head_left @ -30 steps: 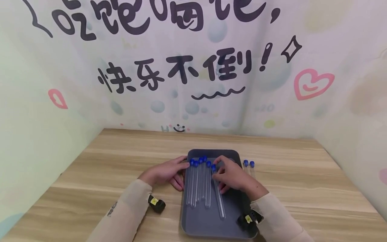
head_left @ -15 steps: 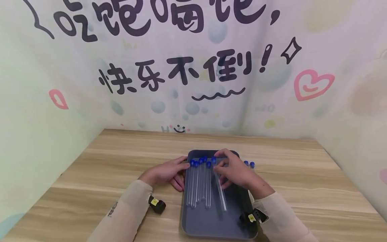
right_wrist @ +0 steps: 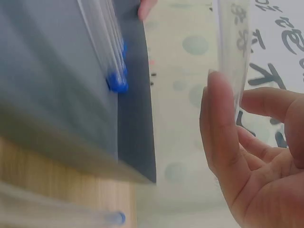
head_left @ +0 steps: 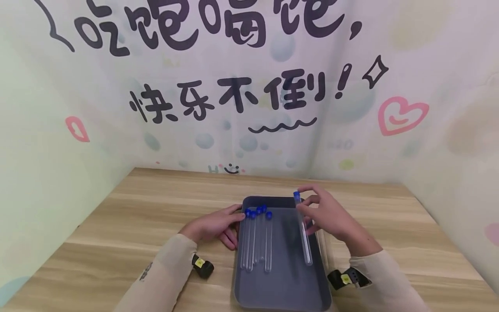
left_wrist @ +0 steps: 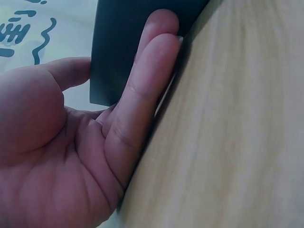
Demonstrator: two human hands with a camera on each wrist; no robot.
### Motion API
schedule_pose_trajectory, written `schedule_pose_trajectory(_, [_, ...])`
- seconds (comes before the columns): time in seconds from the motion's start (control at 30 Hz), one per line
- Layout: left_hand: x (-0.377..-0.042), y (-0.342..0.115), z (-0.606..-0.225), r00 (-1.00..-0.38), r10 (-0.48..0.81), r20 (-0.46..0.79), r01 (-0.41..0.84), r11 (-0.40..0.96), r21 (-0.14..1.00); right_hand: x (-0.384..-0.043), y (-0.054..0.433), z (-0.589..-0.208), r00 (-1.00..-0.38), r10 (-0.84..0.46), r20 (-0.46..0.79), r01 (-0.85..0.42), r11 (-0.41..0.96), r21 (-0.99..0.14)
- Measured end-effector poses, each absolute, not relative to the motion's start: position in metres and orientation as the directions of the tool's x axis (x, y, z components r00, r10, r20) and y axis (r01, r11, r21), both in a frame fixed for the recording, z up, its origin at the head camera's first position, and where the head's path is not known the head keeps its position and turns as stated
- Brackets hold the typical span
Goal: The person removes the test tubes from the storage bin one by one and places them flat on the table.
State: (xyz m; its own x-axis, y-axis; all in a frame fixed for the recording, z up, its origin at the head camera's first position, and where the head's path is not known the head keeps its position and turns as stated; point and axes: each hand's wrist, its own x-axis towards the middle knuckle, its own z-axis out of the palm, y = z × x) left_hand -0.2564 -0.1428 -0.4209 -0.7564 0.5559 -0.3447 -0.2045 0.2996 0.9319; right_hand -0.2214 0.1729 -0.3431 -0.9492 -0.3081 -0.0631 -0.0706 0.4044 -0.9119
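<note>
My right hand point(head_left: 329, 214) pinches a clear test tube point(head_left: 306, 245) with a blue cap near its capped top, above the right part of a dark grey tray point(head_left: 282, 294). The tube hangs slightly tilted, lower end toward me. In the right wrist view, thumb and fingers close around its clear wall point(right_wrist: 232, 47). My left hand point(head_left: 214, 223) holds the tray's left side, thumb at the rim. In the left wrist view its fingers point(left_wrist: 137, 95) lie against the tray's outer wall point(left_wrist: 111, 52). Several capped test tubes point(head_left: 249, 251) lie side by side inside, on the left.
More blue-capped tubes lie on the wooden table point(head_left: 390, 242) right of the tray, mostly hidden by my right hand; one cap point(right_wrist: 116, 218) shows in the right wrist view. A printed white backdrop point(head_left: 195, 130) stands behind the table.
My right hand has lifted the test tube off the tray floor and carried it to the right, away from the other tubes. The left hand stays on the tray's side.
</note>
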Motion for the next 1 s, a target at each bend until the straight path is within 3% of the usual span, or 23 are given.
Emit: schedule_pose_trajectory(1.0, [-0.257,-0.142,-0.420,-0.760,0.550,-0.347,-0.201,0.308,0.930,-0.226,0.242,-0.368,-0.973,-0.209,-0.100,-0.013,0.479,-0.878])
